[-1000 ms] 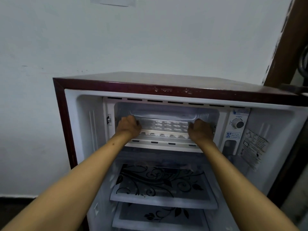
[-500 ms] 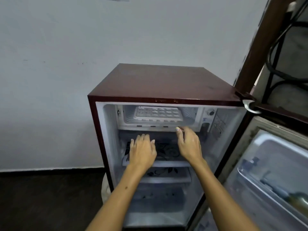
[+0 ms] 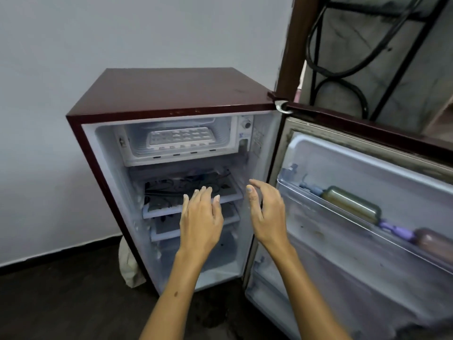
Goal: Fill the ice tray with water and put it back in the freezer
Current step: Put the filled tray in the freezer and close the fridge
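Both hands, left hand (image 3: 201,217) and right hand (image 3: 266,214), have pulled back empty, fingers loosely spread, leaving the ice tray (image 3: 180,138) in the freezer (image 3: 137,157) (stiff, light plastic, sloshy once filled; best gripped by both short ends).

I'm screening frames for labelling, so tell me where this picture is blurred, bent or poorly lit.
Head view: wide-angle bending tilts the fridge body and door; the right hand and door-shelf bottles are motion-smeared; the ice tray stays readable in flat, soft light; the floor is dark.
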Motion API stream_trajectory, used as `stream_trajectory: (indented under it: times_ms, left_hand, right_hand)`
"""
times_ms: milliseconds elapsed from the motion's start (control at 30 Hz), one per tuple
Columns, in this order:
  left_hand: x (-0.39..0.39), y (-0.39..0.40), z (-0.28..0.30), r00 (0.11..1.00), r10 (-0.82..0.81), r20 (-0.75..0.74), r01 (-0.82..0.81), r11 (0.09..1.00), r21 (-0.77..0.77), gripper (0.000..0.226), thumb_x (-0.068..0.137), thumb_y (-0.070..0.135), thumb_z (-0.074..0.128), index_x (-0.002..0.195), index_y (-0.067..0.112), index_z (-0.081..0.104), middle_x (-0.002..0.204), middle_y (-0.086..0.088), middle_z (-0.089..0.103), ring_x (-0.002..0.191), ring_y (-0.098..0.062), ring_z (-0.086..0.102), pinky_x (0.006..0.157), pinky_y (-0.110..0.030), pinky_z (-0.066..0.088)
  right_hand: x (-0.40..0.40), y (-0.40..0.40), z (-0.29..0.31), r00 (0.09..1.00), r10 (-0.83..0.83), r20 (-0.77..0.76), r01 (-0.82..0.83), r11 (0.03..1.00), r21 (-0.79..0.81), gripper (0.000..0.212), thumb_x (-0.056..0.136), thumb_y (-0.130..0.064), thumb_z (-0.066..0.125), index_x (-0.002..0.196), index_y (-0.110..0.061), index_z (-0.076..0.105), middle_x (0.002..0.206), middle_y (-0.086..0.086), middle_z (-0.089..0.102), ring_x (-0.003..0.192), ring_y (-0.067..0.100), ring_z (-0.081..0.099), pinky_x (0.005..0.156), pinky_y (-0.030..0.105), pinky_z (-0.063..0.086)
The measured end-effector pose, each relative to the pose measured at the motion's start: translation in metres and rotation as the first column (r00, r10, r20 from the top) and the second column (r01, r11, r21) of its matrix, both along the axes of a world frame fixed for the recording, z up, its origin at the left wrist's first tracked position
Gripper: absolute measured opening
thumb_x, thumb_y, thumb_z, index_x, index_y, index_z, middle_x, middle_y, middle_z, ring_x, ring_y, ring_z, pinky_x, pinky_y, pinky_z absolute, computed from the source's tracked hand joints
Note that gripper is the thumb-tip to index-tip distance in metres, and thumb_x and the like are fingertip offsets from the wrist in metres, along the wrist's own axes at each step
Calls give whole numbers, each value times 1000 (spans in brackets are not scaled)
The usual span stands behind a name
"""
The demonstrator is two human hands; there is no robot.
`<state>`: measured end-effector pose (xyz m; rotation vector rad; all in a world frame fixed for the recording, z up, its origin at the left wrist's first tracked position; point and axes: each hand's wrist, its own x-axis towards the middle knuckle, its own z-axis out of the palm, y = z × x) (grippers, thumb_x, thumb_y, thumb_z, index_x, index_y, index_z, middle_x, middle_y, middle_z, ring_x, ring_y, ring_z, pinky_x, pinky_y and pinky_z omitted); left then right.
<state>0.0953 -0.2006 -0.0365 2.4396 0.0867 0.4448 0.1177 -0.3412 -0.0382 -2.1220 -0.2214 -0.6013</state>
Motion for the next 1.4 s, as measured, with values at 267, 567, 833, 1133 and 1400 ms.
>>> stream_trajectory:
  times_ms: [267,567,833,1133,1400]
  left_hand:
    - [-44,-91,12,992,-100,82,105,993,-58,43,100,27,35,136,6,44,142,-11,48,138,-22,35,120,-36,12]
    - [-106,-232,16,959,-207,195,236,962,-139,42,101,26,35,138,10,43,144,-6,46,137,-16,35,120,-34,14]
    - [-162,-351,10,909,-362,208,388,916,-100,42,101,25,34,138,9,43,145,-6,45,138,-15,34,120,-32,12]
    - [-179,-409,18,891,-424,164,438,897,-55,41,100,23,36,137,7,44,143,-8,46,136,-20,36,118,-36,18]
    - [-191,-407,14,908,-390,154,402,914,-53,41,100,24,36,136,8,46,145,-8,44,139,-17,32,119,-33,15]
  right_hand:
    - [-51,-79,19,990,-63,123,54,996,74,33,97,-37,41,112,-18,64,107,-13,61,106,7,55,93,32,45]
    - [-121,-218,22,919,-265,292,209,955,211,36,99,-31,38,106,-10,67,113,1,65,108,14,60,94,34,48]
    - [-158,-354,4,728,-638,252,469,731,495,34,97,-19,42,121,2,54,121,16,58,110,31,57,95,40,45]
    - [-114,-435,14,893,-416,-173,426,659,620,58,101,-44,27,149,-12,21,153,7,31,138,17,34,104,20,28]
    - [-117,-430,15,923,-310,-230,384,687,616,64,97,-58,18,145,-19,34,149,5,38,137,20,34,101,26,24]
